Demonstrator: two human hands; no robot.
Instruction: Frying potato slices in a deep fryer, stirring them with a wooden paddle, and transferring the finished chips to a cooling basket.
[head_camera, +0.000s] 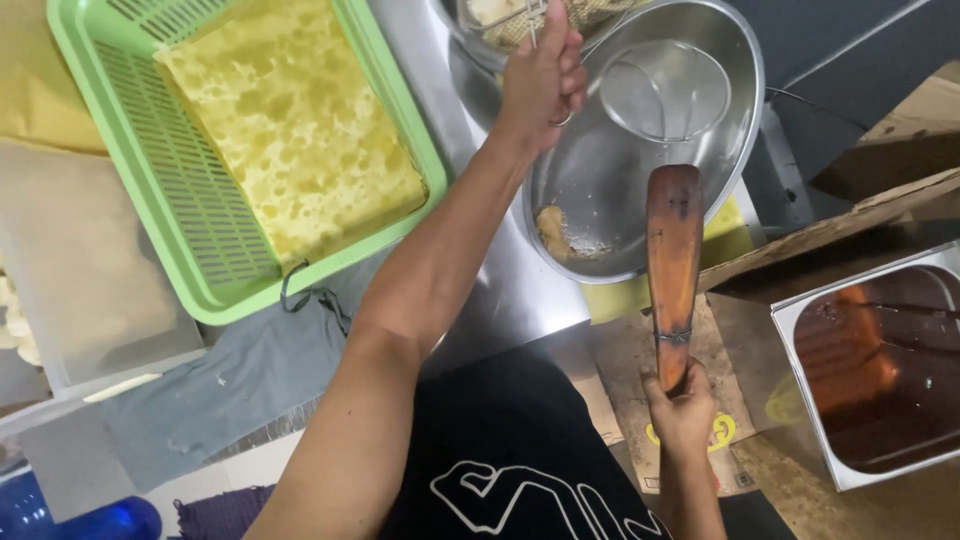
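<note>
My left hand (541, 72) reaches to the top of the view, shut on the thin metal handle of a wire strainer (520, 22) that holds pale fried pieces. Just right of it a large steel bowl (620, 180) holds a round wire skimmer (665, 88) and a small lump of pale crumbs (553, 230). My right hand (682, 412) grips the lower end of a long dark wooden paddle (672, 260), whose upper end rests over the bowl's near rim.
A green plastic basket (180, 210) lined with oil-stained yellow paper (295, 120) sits at the left on a steel counter (500, 290). A grey cloth (250, 370) lies below it. A square steel pan of dark liquid (875, 365) stands at the right, with cardboard (620, 370) beside it.
</note>
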